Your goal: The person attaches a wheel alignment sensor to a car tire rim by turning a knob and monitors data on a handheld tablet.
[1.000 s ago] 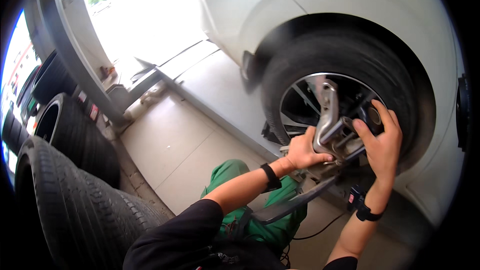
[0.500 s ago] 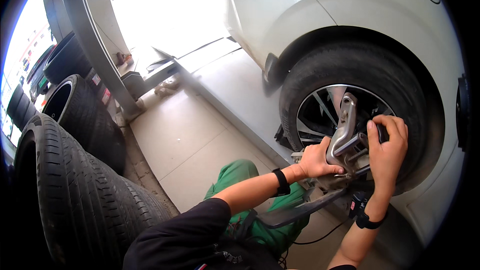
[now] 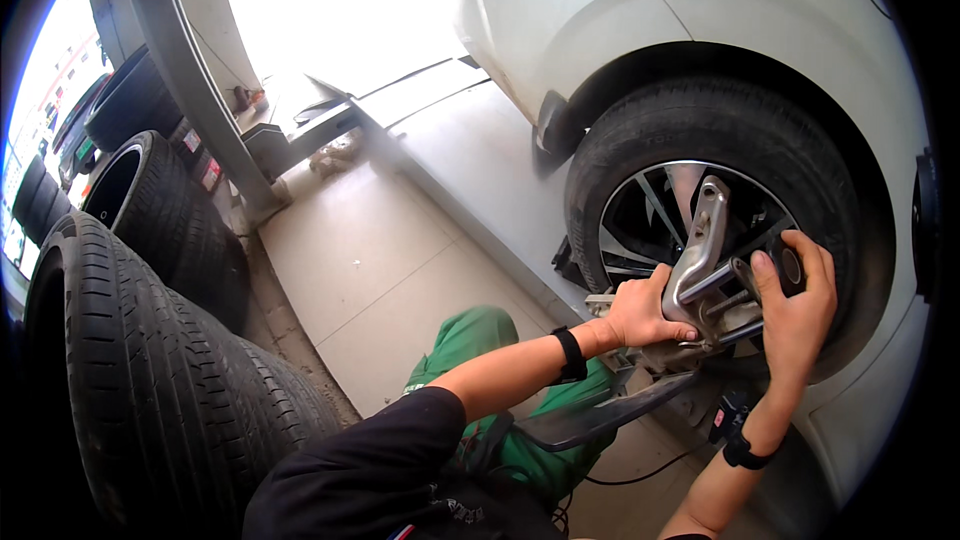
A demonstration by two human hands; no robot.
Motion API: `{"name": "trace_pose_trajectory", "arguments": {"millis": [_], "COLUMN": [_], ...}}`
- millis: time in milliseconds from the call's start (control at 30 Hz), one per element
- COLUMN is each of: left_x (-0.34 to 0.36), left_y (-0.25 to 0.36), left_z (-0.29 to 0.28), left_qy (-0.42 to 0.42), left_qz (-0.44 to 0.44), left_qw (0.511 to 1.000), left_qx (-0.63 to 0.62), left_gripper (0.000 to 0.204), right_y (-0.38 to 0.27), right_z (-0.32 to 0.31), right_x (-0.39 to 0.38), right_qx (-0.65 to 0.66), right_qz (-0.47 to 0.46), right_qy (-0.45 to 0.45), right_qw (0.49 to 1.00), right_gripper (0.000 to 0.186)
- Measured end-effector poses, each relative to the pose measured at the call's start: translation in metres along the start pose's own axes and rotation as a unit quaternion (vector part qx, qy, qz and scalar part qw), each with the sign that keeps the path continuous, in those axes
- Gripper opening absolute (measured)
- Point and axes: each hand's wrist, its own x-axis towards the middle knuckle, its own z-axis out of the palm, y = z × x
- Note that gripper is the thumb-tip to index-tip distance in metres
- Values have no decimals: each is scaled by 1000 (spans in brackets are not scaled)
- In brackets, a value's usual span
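Note:
In front of the car wheel [image 3: 650, 135], a silver metal wheel clamp [image 3: 706, 230] with bars and rods sits against the spoked rim. My left hand [image 3: 640, 312] is wrapped round the clamp's body, thumb along its lower part. With my right hand [image 3: 803, 305] I grip a round black knob [image 3: 791, 270] at the clamp's right side, thumb and fingers curled on it. A dark-edged flat panel [image 3: 600, 422] extends from below the clamp toward my lap, partly blurred. The clamp's contact with the rim is partly hidden behind its own arms.
The white car body [image 3: 560, 30] arches over the wheel. Several loose tyres [image 3: 150, 370] stand along the left, beside a grey metal post [image 3: 185, 70]. A long raised ramp [image 3: 460, 180] runs beside the tiled floor [image 3: 370, 270]. A black cable [image 3: 640, 481] trails below the panel.
My right hand has turned on the knob, its fingers shifting so that more of the knob shows. My left hand keeps its hold on the clamp. The whole view has shifted slightly.

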Motion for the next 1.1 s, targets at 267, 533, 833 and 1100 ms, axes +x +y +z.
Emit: {"name": "trace_pose_trajectory", "arguments": {"millis": [267,533,833,1100], "left_x": [1,-1,1,1], "left_y": [2,3,2,2], "left_z": [1,-1,1,0], "left_qy": [11,-11,19,-1], "left_qz": [24,-2,23,11], "left_qw": [1000,1000,999,1000], "left_qx": [-14,3,-14,5], "left_gripper": [104,102,102,101], "right_y": [38,-1,28,-16], "right_z": [-31,-16,-46,-22], "right_x": [12,-5,10,10], "right_qx": [214,-108,95,-143], "right_qz": [-62,2,-106,-20], "right_qy": [-171,-67,-240,-119], "right_qw": [960,992,960,982], "right_gripper": [79,66,64,44]}}
